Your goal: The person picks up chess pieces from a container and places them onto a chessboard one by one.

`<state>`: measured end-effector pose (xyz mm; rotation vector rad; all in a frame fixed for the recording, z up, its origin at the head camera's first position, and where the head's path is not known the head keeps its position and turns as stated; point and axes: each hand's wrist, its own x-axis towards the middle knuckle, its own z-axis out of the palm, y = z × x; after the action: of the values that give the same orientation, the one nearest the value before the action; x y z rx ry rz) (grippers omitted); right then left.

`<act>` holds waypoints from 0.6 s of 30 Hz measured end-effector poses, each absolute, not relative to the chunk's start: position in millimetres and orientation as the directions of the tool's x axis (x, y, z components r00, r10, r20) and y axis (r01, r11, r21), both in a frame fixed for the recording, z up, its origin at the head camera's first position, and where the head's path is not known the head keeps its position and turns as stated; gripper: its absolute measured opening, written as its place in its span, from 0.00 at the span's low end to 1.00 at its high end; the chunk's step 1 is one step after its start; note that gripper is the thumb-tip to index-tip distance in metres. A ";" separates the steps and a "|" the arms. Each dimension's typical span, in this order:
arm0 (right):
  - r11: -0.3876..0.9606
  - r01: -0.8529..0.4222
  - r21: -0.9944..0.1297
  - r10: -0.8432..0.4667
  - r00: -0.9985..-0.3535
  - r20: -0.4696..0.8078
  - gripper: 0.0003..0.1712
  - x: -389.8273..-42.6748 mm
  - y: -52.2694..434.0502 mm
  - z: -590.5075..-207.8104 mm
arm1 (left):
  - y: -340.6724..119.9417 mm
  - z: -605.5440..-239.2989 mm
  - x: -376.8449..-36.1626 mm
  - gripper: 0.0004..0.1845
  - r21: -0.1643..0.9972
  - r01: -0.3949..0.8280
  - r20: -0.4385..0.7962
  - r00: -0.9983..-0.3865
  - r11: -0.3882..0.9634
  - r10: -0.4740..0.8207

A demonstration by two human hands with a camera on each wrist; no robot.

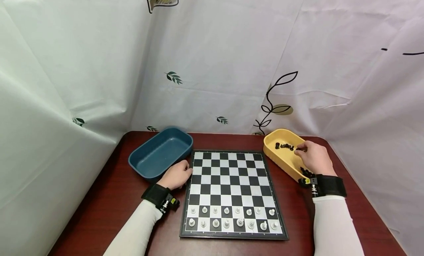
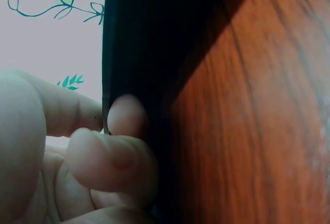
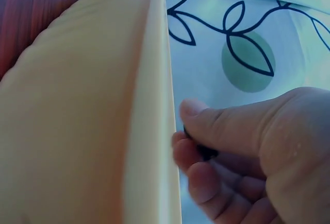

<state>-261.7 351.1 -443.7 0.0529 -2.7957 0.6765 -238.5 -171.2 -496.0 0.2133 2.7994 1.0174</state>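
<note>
My left hand is at the left edge of a black-and-white chessboard, fingers curled. In the left wrist view its thumb and fingertips hold the board's dark edge. White chess pieces stand in two rows along the near side of the board. Over the right side of a yellow bin, my right hand pinches a small black chess piece between thumb and fingers. The fingers partly hide that piece. More black pieces lie inside the yellow bin.
A blue bin stands at the back left, beside the board's far left corner and my left hand. The dark red wooden table carries everything. White cloth with leaf prints hangs behind and along both sides.
</note>
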 end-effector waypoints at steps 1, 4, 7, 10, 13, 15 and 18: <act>0.889 -0.117 -0.443 0.015 -0.959 0.284 0.14 -262.2 349.5 -443.0 | -171.4 -496.0 -238.5 0.12 0.646 0.080 -0.098 -0.978 0.759 0.187; 0.886 -0.177 -0.429 -0.018 -0.937 0.349 0.12 -265.3 345.2 -442.6 | -171.9 -496.3 -239.1 0.13 0.648 0.085 -0.096 -0.977 0.757 0.191; 0.880 -0.233 -0.415 -0.054 -0.915 0.400 0.10 -266.9 342.0 -443.0 | -171.4 -496.4 -240.0 0.13 0.647 0.084 -0.100 -0.976 0.758 0.194; 0.870 -0.279 -0.406 -0.093 -0.903 0.420 0.08 -267.5 338.5 -443.5 | -170.9 -496.7 -240.0 0.12 0.646 0.089 -0.095 -0.976 0.758 0.196; 0.857 -0.300 -0.419 -0.111 -0.901 0.418 0.06 -268.0 332.1 -442.6 | -170.8 -496.7 -239.8 0.12 0.644 0.091 -0.089 -0.977 0.759 0.193; 0.851 -0.297 -0.433 -0.109 -0.907 0.408 0.07 -268.4 326.8 -441.6 | -170.9 -496.6 -239.2 0.12 0.646 0.091 -0.087 -0.978 0.758 0.191; 0.848 -0.280 -0.449 -0.098 -0.917 0.387 0.08 -267.8 318.1 -439.6 | -171.2 -496.8 -239.3 0.12 0.645 0.083 -0.095 -0.978 0.760 0.187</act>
<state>-267.8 318.1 -439.6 0.2833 -2.6733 0.7255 -239.3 -171.2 -496.8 0.2161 2.8009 1.0156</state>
